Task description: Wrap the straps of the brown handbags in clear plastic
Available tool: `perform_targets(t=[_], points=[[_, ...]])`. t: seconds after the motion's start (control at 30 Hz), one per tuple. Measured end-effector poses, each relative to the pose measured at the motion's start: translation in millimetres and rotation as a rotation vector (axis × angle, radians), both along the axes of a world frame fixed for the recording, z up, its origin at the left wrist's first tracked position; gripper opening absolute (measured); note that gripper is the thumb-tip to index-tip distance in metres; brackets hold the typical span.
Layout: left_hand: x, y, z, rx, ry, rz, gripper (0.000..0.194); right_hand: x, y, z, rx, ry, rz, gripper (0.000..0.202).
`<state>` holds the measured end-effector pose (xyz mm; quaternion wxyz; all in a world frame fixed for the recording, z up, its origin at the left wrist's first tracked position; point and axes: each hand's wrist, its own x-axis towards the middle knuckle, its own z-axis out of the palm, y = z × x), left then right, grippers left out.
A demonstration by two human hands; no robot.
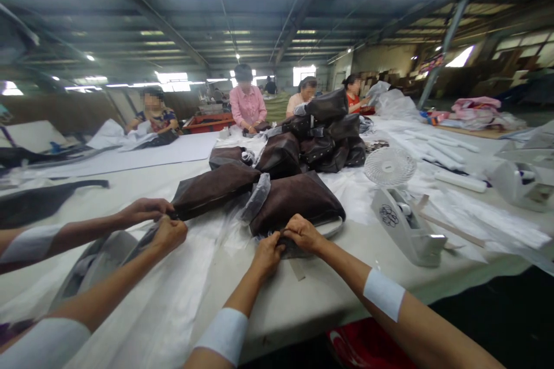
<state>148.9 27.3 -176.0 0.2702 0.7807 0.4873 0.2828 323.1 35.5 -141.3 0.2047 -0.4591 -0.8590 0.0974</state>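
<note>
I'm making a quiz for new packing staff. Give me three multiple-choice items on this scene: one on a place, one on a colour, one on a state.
1. Where does the small white round fan stand?
A) right of the bag pile B) on the floor C) left of the pile

2. What colour is the soft bag at the wearer's hands?
A) red B) dark brown C) yellow

3. How are the left hand and right hand?
A) flat open B) raised C) pinching the bag's edge

Answers: 1 A, it stands on the table right of the bags. 2 B, its fabric is dark brown. 3 C, both close on its near edge.
</note>
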Motion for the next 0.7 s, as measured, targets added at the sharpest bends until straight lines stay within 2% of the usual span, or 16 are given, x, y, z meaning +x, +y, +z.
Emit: perform_targets(t=[0.07,0.13,0.2,0.27,0.37,0.47,0.53,0.7], points=[[1.0,1.2,-1.2,0.015,-0.024,-0.015,0.019,3.4,-4.3,6.4,-0.016,-0.054,0.038,0.018],[1.9,2.5,-1.7,0.031,-0.040,-0.024,0.021,5.3,-8.3,13.3,-0.020,-0.176,0.061,0.041],[1.8,3.0,-1.0,0.043,-0.049,-0.027,0.023,3.6,-10.5,19.0,-0.003,-0.309,0.058,0.052],[0.6,2.1,1.0,0.028,-0.065,-0.042,0.025,-1.4,-10.2,22.2,0.035,-0.383,0.063,0.044],[-2.3,-0.9,5.1,-0.114,-0.114,-0.079,0.028,-9.0,-7.2,22.2,0.101,-0.406,0.095,0.029],[-3.5,-3.4,7.9,-0.242,-0.154,-0.087,0.028,-10.7,-4.2,18.7,0.104,-0.377,0.089,0.033],[-2.7,-3.9,8.0,-0.212,-0.139,-0.085,0.027,-9.1,-3.5,16.1,0.088,-0.363,0.077,0.039],[1.8,-1.9,3.8,0.028,-0.049,-0.033,0.023,-1.5,-11.8,13.9,0.086,-0.324,0.048,0.045]])
